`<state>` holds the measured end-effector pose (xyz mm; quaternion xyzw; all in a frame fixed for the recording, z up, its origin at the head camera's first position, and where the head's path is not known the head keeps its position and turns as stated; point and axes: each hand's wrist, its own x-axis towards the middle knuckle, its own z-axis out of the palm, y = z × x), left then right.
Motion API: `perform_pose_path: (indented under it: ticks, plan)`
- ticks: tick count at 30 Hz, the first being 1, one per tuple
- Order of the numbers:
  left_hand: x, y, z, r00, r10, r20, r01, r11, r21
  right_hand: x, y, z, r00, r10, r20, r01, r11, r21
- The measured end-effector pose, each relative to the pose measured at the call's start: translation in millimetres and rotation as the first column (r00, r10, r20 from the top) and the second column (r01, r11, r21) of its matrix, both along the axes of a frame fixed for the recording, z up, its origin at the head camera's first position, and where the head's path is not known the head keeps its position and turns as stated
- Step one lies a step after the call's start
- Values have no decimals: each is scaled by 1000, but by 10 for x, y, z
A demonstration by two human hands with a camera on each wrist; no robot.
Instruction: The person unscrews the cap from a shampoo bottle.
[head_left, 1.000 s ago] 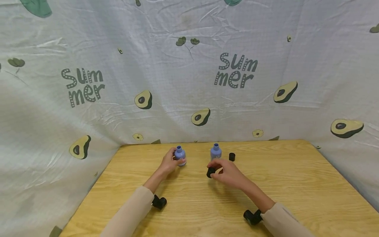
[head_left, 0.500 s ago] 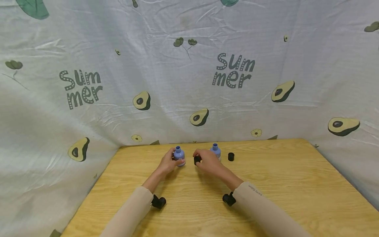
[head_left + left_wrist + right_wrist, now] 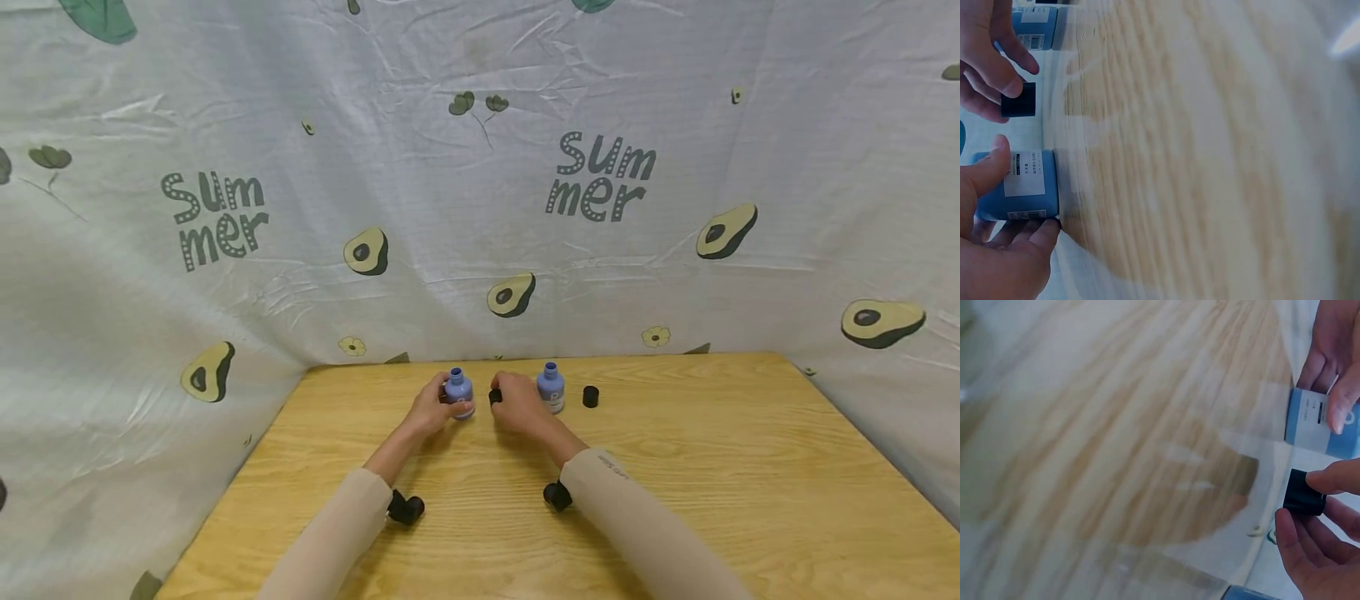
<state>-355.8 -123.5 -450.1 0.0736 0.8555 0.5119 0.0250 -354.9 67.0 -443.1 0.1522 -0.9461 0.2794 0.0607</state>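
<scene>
On the left, a small blue bottle (image 3: 458,390) stands uncapped, its dark mouth showing. My left hand (image 3: 432,410) grips it, thumb across the front label and fingers behind. Between the two bottles my right hand (image 3: 519,405) pinches a black cap (image 3: 1304,492) between thumb and fingers. In the left wrist view that cap (image 3: 1018,100) is beside the gripped bottle (image 3: 1029,184), apart from it. A second uncapped blue bottle (image 3: 551,388) stands just right of my right hand. Another black cap (image 3: 591,397) rests on the table to the right of that bottle.
The wooden table (image 3: 735,467) ends at a hanging cloth (image 3: 420,208) printed with avocados and lettering. A black wrist device (image 3: 406,507) is at the left sleeve, and another black wrist device (image 3: 557,496) at the right one.
My right hand has carried the black cap leftward and slightly back, from in front of the right bottle to near the left one. My left hand keeps its grip on its bottle.
</scene>
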Motion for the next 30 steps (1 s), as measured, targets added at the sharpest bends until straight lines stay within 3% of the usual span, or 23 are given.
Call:
perform_pose_path:
  ticks: [12,17,25,28,30]
  plan:
    - [-31,26,-18,1000,17,24,-18,1000,19,-22,-34,-52,999,-26,48,24,999,46]
    - [-1,16,-7,999,33,39,-34,999,21,38,-49,-36,998,9,61,-14,996,93]
    - [98,-110,30,996,-14,83,10,999,45,464,136,185,979,184,-86,-164,966,202]
    - [155,-213,51,996,-41,77,43,999,-28,636,380,286,969,214,-126,-188,963,191]
    - [201,-295,65,998,-47,50,53,989,-140,725,589,323,953,233,-193,-198,963,182]
